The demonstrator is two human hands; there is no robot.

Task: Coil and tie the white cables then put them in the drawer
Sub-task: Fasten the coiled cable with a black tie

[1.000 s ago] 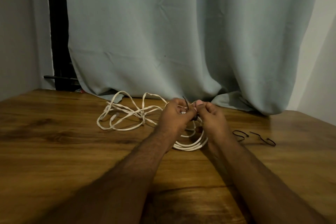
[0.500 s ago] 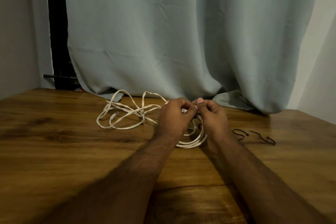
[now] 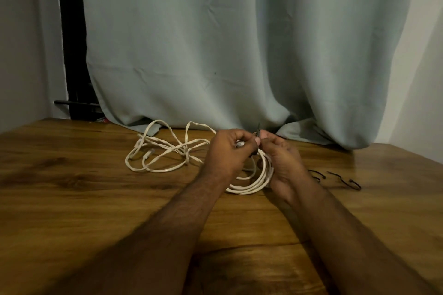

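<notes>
White cable coil (image 3: 257, 181) upright-tilted, both hands' fingers (image 3: 242, 137) pinching black tie (image 3: 258, 127) pointing up.

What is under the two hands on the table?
A coiled white cable lies on the wooden table under the left hand and right hand; its upper part is covered by them.

Two white cables (image 3: 251, 187), three black ties (image 3: 345, 181), two hands (image 3: 226, 153).

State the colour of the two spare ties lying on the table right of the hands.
Black. The spare ties show in the head view, against the brown wooden table.
</notes>
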